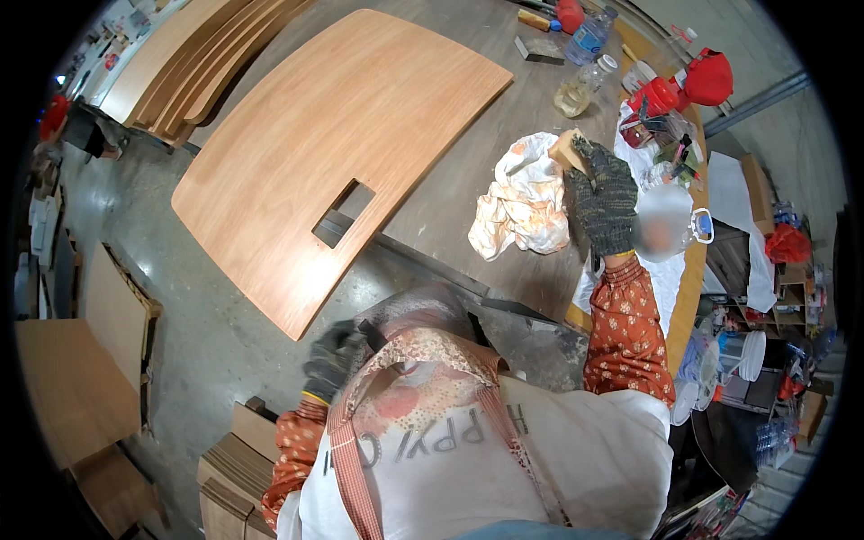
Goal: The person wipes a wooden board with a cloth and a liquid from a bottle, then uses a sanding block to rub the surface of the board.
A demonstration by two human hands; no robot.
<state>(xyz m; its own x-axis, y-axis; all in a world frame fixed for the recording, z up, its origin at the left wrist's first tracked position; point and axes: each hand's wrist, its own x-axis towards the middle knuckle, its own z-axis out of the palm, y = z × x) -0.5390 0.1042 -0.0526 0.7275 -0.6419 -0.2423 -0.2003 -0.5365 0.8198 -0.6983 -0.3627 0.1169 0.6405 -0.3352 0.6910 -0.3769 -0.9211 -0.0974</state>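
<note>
My right hand (605, 193), in a dark knitted glove, grips a small tan block (567, 151) that looks like a sponge or sanding block. The block is beside a crumpled white rag (522, 202) with orange-brown stains. My left hand (331, 360), also gloved, hangs low by my body with its fingers blurred, near the front corner of a wooden panel. That panel (333, 117) is light brown with curved edges and a rectangular cut-out close to its near edge. It lies on the grey worktable (450, 211) and overhangs the front.
Beyond my right hand stand a water bottle (589, 38), a jar of yellowish liquid (580, 88) and a red-lidded container (654, 95). Several curved panels (193, 63) are stacked at the far left. Cardboard sheets (72, 378) stand on the left floor; another person (76, 126) is behind.
</note>
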